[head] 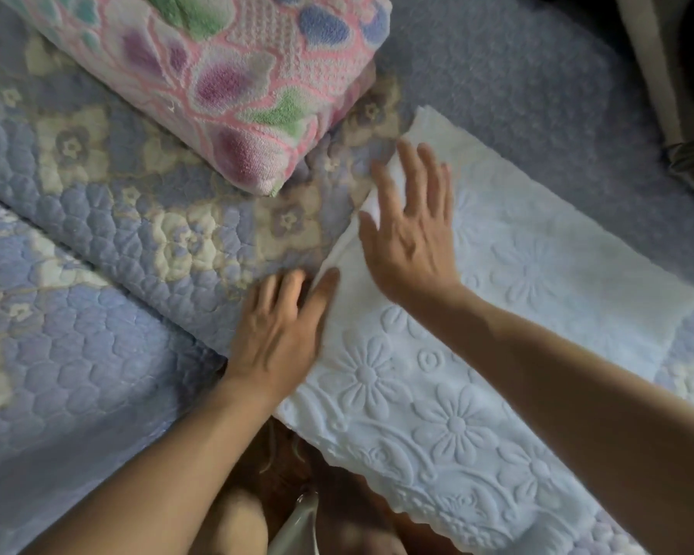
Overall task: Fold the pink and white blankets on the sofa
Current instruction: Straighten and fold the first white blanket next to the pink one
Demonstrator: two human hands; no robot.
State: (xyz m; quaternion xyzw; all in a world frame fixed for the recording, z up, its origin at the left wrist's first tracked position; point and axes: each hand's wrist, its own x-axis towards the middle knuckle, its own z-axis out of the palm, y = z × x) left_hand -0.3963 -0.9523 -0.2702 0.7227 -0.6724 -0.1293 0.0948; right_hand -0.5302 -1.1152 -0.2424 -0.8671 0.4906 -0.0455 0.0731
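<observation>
Head view, white blanket: laid as a long folded strip across the sofa cover, its near end hanging over the seat edge
Right hand: fingers spread, held flat over the strip's left edge
Left hand: fingers straight, set at the same edge, thumb touching the fabric
Pink blanket: seen folded into a thick block, apart, further back
Risk: layers could be skewed or the overhanging end dragged off, if the edge is pushed unevenly
</observation>
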